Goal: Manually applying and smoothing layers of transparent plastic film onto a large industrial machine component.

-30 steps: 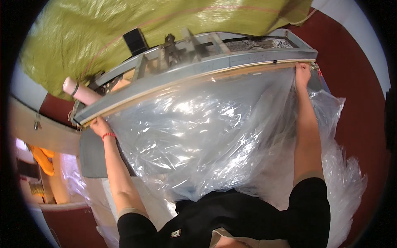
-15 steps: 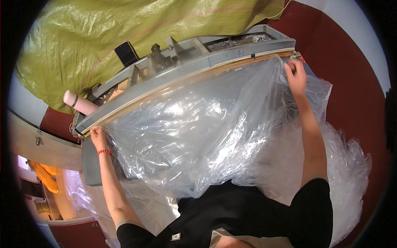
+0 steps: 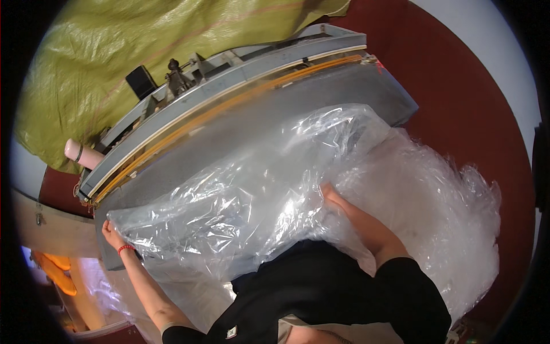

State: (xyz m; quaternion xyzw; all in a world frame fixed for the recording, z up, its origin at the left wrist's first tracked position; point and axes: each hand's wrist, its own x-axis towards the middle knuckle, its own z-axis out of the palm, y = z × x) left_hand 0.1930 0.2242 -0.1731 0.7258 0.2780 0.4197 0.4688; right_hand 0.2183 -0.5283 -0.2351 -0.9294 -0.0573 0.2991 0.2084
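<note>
A large sheet of clear plastic film point(image 3: 240, 200) lies crumpled across a grey work surface point(image 3: 366, 92) and over my front. My left hand point(image 3: 111, 233), with a red bracelet at the wrist, is closed on the film's left corner near the surface's left end. My right hand point(image 3: 331, 194) is at the middle of the film, close to my body. Its fingers are blurred and partly lost in the shiny folds, so their grip cannot be made out. Beyond the film runs a long grey metal frame point(image 3: 229, 80) with an orange strip point(image 3: 229, 104) along its near side.
Heaped clear film point(image 3: 435, 229) spreads at the right. Behind the frame are a yellow-green woven sheet point(image 3: 103, 69), a dark phone-like slab point(image 3: 141, 82) and a pink cylinder point(image 3: 83, 153). Red-brown flooring point(image 3: 458, 97) lies at the right, and a pale cabinet point(image 3: 51, 226) stands left.
The film's far edge has come away from the frame toward me. My right hand has moved from the frame's far right to the middle near my body; my left hand has come nearer and slightly left.
</note>
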